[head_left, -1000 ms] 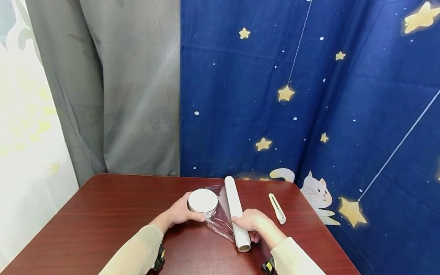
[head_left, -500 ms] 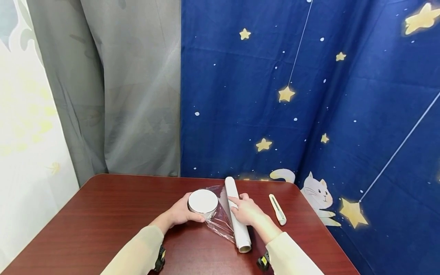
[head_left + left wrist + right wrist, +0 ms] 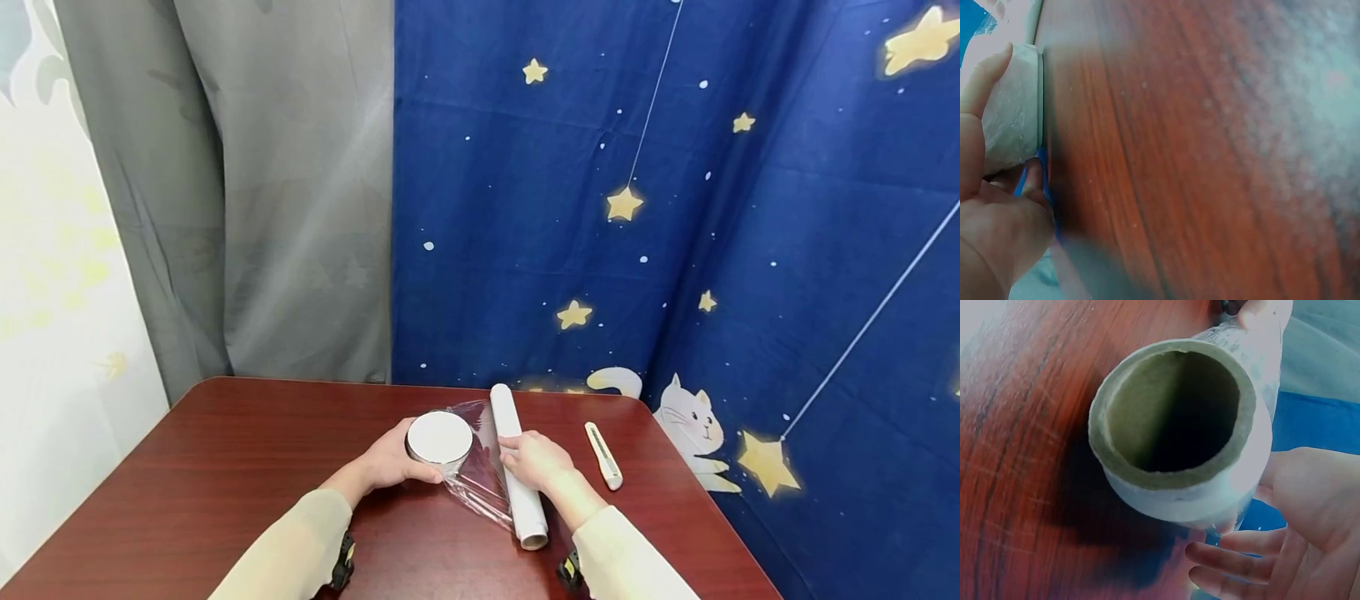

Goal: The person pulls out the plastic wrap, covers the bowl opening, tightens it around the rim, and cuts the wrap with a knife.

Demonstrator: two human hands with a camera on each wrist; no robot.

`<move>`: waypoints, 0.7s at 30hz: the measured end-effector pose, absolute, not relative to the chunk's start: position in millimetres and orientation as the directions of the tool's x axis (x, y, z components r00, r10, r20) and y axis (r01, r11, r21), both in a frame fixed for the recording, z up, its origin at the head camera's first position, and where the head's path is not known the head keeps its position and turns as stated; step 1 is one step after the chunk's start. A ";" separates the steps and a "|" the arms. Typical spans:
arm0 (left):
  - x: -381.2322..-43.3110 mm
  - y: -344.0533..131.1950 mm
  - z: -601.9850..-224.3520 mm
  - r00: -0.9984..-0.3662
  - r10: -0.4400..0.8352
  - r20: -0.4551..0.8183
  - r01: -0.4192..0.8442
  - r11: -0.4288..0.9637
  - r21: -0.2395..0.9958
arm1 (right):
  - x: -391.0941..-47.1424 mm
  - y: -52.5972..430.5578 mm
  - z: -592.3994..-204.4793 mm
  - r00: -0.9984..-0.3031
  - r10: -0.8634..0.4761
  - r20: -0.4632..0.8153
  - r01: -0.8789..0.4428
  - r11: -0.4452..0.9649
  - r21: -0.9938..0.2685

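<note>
My left grip (image 3: 388,460) clasps the round white-topped container (image 3: 440,435); towards its 4 o'clock, my right grip (image 3: 538,461) rests loose-fingered on the long white roll (image 3: 526,510). Clear plastic film (image 3: 480,493) already covers the container's side, seemingly uncut, so part-done.

R hand (image 3: 1310,519) touching wht roll (image 3: 1210,481), brn tbl (image 3: 1029,437)

your left hand (image 3: 386,459) around the left side of a tub (image 3: 440,437) on the table (image 3: 225,483), film (image 3: 477,495) between the tub and a roll (image 3: 522,498) to its right, your right hand (image 3: 538,462) on the roll, a cutter (image 3: 603,456) further right on the table, curtains (image 3: 495,200) behind the table
</note>
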State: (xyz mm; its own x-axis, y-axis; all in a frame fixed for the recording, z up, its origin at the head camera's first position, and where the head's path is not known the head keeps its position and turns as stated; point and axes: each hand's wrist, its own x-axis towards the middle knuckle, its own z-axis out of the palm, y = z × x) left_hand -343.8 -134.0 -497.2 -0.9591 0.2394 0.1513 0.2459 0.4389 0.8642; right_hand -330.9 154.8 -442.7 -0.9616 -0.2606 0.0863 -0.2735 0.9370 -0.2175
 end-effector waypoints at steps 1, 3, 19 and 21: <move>-344.2 -134.4 -497.5 -0.958 0.243 0.153 0.249 0.440 0.863 | -331.3 155.5 -443.0 -0.964 -0.252 0.086 -0.266 0.938 -0.221; -344.7 -135.1 -498.0 -0.958 0.245 0.147 0.244 0.433 0.868 | -332.3 157.1 -443.3 -0.968 -0.237 0.087 -0.251 0.941 -0.226; -347.3 -138.8 -502.5 -0.962 0.239 0.128 0.221 0.415 0.882 | -335.2 169.4 -440.0 -0.985 -0.158 0.073 -0.171 0.961 -0.218; -346.9 -138.6 -502.1 -0.963 0.238 0.129 0.221 0.415 0.883 | -335.9 170.1 -439.7 -0.986 -0.149 0.076 -0.162 0.962 -0.218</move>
State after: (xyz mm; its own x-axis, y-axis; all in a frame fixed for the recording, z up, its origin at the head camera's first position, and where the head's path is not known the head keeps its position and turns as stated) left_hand -346.9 -138.6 -502.1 -0.9626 0.2384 0.1289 0.2209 0.4148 0.8827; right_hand -335.9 170.1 -439.7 -0.9859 -0.1489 0.0764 -0.1622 0.9625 -0.2175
